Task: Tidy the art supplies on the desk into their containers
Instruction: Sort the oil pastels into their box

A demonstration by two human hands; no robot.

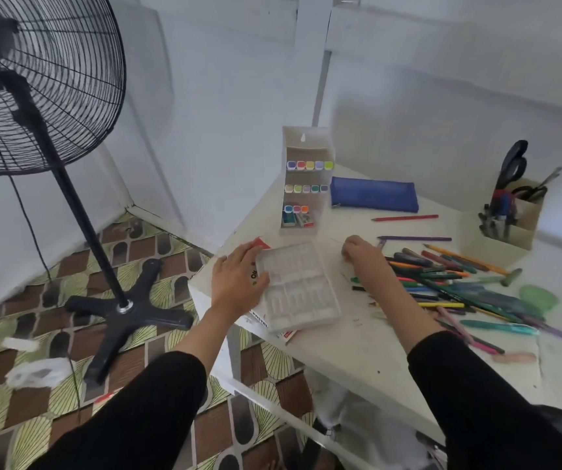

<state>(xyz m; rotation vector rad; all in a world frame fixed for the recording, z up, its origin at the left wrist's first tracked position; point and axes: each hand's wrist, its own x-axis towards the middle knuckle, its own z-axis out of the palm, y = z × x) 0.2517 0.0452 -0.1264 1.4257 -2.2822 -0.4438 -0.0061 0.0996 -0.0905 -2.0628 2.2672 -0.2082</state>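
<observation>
Two hands work at the near left corner of a white desk (357,354), both arms in black sleeves. At that corner a clear compartment tray (298,286) lies at a slant on top of a flat pastel box (259,316), whose red-and-white print shows at the tray's far and near edges. Lying across the tray's left edge is the left hand (238,279), fingers extended and slightly spread, thumb resting on the tray's rim. Just beyond the tray's far right corner, the right hand (361,252) sits low on the desk with its fingers curled under; whether they pinch anything cannot be told. To the right of that hand a loose pile of coloured pencils and pens (442,279) spreads over the desk, with a purple pencil (415,238) and a red pencil (405,218) lying apart behind it. Upright at the desk's far corner is a white tiered marker rack (305,178), with rows of coloured caps on its shelves, and a blue pencil case (374,194) lies just beside it. Near the far right edge, a beige pen holder (510,228) contains pens and black scissors (513,164). On the patterned floor to the left stands a black pedestal fan (35,79).
</observation>
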